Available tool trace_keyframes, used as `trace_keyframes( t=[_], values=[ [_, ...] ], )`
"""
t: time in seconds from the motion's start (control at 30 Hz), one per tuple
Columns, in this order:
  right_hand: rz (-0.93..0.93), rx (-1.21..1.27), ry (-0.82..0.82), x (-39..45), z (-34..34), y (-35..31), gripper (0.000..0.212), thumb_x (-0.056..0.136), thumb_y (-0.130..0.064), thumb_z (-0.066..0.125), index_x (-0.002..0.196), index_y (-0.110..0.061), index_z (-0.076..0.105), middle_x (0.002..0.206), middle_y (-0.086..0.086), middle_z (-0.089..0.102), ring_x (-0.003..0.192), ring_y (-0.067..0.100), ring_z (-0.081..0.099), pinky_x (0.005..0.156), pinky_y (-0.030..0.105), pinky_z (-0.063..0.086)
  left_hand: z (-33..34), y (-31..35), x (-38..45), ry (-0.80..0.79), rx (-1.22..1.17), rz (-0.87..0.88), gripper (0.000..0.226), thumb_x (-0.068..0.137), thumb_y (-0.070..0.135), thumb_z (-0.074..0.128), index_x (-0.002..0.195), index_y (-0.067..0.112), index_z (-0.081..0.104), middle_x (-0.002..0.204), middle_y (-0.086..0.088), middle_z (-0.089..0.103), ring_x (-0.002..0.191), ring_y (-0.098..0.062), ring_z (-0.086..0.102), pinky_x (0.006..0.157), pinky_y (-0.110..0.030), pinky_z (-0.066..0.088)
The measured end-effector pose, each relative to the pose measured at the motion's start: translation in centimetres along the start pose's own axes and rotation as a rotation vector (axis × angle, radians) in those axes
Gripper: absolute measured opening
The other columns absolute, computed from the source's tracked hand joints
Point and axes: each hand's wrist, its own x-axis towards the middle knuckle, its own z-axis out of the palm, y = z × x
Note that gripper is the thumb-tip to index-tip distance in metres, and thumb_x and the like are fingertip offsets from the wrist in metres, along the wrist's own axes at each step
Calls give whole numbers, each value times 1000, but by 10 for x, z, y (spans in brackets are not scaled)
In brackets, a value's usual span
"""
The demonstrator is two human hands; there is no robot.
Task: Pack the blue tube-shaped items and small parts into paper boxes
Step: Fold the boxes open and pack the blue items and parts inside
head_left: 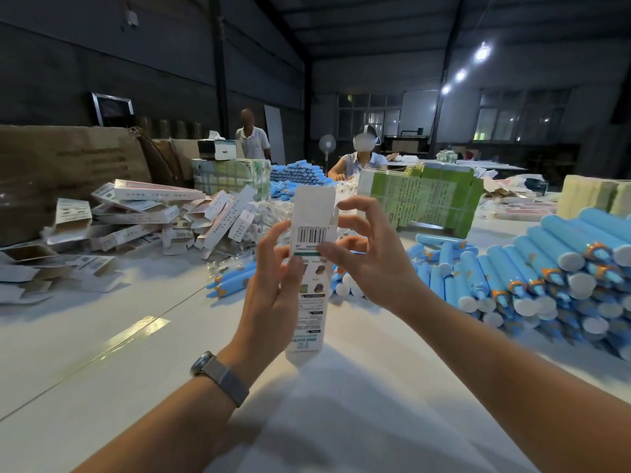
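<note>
I hold a long white paper box (pixel 311 233) upright above the white table (pixel 102 353), its top flap standing open and a barcode facing me. My left hand (pixel 273 291) grips the box's lower left side. My right hand (pixel 365 257) pinches its right edge near the barcode, thumb on the front and other fingers spread behind. Whether anything is inside the box is hidden. Blue tubes with white caps (pixel 553 274) lie stacked at the right, and a few more blue tubes (pixel 232 283) lie behind my left hand. Clear bags of small parts (pixel 269 213) lie heaped beyond.
Packed and open white boxes (pixel 146 216) lie in a loose heap at the left, with brown cartons (pixel 65 172) behind. Bundles of flat green box blanks (pixel 423 196) stand behind my hands. Two other people (pixel 362 158) are at the far end, by another pile of blue tubes (pixel 300 174).
</note>
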Motion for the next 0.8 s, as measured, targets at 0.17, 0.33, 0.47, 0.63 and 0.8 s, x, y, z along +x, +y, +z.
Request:
trace_keyframes(
  t=[0.17, 0.33, 0.47, 0.63, 0.8],
  values=[
    [14, 18, -12, -1, 0, -1, 44, 84, -10, 75, 106, -32, 43, 115, 1, 69, 74, 19, 65, 66, 29, 57, -3, 8, 3, 13, 8, 52, 56, 97, 22, 43, 128, 69, 35, 106, 25, 67, 95, -13, 70, 74, -24, 57],
    [-6, 14, -31, -2, -3, -1, 45, 83, -11, 76, 106, -32, 44, 117, 5, 70, 71, 16, 63, 66, 28, 54, -4, 6, 2, -1, -44, 23, 57, 95, 23, 46, 132, 66, 39, 99, 22, 67, 91, -14, 68, 72, -22, 55],
    [-5, 3, -19, -1, -4, 1, 44, 79, -17, 79, 105, -35, 48, 114, 1, 71, 69, 13, 62, 71, 34, 57, -5, 7, 2, -23, -69, -9, 51, 93, 21, 44, 131, 55, 46, 100, 22, 66, 90, -13, 67, 72, -22, 54],
    [-41, -29, -3, -2, 0, -1, 39, 79, -14, 79, 102, -32, 53, 103, -14, 71, 76, -1, 63, 69, 23, 53, -5, 9, 1, -31, -82, -5, 48, 92, 17, 40, 120, 56, 49, 107, 10, 67, 92, -16, 67, 74, -26, 57],
    [-55, -59, -18, -2, -1, -3, 33, 82, -8, 76, 99, -30, 59, 105, -7, 68, 73, -2, 61, 62, 13, 46, -5, 9, 1, -21, -68, -7, 45, 92, 18, 41, 125, 49, 48, 104, 8, 67, 89, -17, 67, 72, -27, 56]
  ],
)
